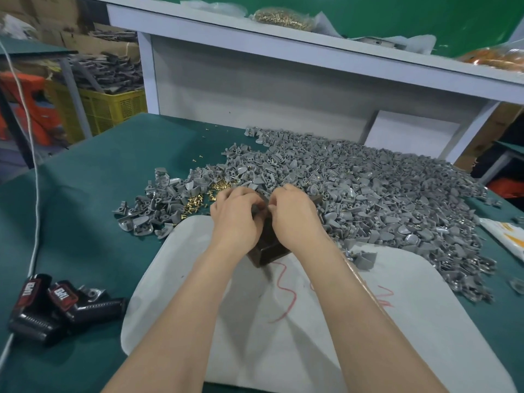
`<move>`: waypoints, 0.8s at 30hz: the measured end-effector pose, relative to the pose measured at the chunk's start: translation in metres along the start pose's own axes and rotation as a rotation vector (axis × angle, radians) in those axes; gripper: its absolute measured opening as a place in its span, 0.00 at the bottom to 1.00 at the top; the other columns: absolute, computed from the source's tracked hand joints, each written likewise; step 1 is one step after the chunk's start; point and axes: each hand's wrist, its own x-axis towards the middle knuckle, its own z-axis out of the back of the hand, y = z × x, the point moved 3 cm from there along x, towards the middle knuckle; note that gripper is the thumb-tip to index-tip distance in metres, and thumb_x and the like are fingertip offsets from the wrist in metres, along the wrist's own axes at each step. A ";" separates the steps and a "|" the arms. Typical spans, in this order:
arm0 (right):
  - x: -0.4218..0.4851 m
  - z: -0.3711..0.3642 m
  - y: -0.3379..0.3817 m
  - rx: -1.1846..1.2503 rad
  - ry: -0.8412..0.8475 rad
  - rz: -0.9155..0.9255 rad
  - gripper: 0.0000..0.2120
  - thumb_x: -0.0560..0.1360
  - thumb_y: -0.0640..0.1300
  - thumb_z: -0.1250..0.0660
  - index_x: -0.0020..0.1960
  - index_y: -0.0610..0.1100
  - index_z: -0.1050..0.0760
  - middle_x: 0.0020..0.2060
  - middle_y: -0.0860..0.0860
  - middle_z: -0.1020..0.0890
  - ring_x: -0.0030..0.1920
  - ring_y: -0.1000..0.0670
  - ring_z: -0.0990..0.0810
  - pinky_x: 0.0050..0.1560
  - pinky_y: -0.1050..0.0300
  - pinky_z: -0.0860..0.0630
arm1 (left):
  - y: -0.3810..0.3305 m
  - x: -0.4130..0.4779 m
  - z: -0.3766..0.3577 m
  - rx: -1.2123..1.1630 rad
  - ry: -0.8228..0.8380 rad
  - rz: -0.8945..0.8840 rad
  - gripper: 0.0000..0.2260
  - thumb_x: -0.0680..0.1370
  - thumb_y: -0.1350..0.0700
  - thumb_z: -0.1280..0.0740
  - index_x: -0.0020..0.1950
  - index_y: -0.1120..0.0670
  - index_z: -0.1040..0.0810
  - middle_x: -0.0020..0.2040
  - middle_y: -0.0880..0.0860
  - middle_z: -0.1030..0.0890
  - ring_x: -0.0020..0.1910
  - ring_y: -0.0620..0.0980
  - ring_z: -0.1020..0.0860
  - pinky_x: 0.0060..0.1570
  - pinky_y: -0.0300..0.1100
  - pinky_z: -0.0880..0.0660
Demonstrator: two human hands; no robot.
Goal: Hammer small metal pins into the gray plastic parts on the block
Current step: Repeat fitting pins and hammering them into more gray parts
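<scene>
Under both hands: the dark block [266,252] stands on the white cloth [283,336]. The fingers hide its top, and only its near corner shows below the wrists.
Left grip: the left hand [235,215] has curled fingers and pinches a gray part [256,209] just above the block.
Right grip: the right hand [296,215] also curls its fingers at the same spot, touching the left. Whether it pinches a pin I cannot tell, it is too small.
Key relation: the block lies directly below the fingertips of both hands. Its long side seems to run away from the person, under the right hand.
Supplies: the brass pins [195,200] lie beyond and outside the left hand, which is nearer to them. The heap of gray parts [382,188] spreads beyond and outside the right hand.
Next step, my judgement: the part must sit flat on the block before any hammering. I can make out no hammer.
</scene>
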 end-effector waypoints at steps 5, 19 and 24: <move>-0.009 0.001 -0.023 0.478 -0.015 -0.218 0.07 0.77 0.42 0.36 0.48 0.45 0.18 0.43 0.53 0.19 0.48 0.51 0.22 0.50 0.61 0.31 | 0.002 0.001 -0.001 -0.010 0.003 0.041 0.03 0.75 0.52 0.32 0.47 0.48 0.19 0.59 0.44 0.25 0.65 0.53 0.38 0.55 0.42 0.46; -0.008 -0.002 -0.011 0.344 -0.065 -0.240 0.06 0.77 0.44 0.35 0.46 0.44 0.20 0.48 0.49 0.23 0.49 0.48 0.24 0.52 0.59 0.33 | 0.003 0.000 -0.001 -0.012 -0.005 0.028 0.05 0.76 0.54 0.33 0.47 0.50 0.18 0.62 0.46 0.27 0.66 0.53 0.39 0.58 0.42 0.47; -0.006 0.000 -0.009 0.333 -0.027 -0.276 0.07 0.77 0.45 0.36 0.46 0.45 0.20 0.49 0.49 0.22 0.50 0.49 0.24 0.51 0.58 0.32 | 0.002 0.000 -0.001 -0.018 -0.007 0.026 0.05 0.76 0.54 0.33 0.48 0.50 0.18 0.62 0.47 0.27 0.65 0.53 0.39 0.56 0.41 0.47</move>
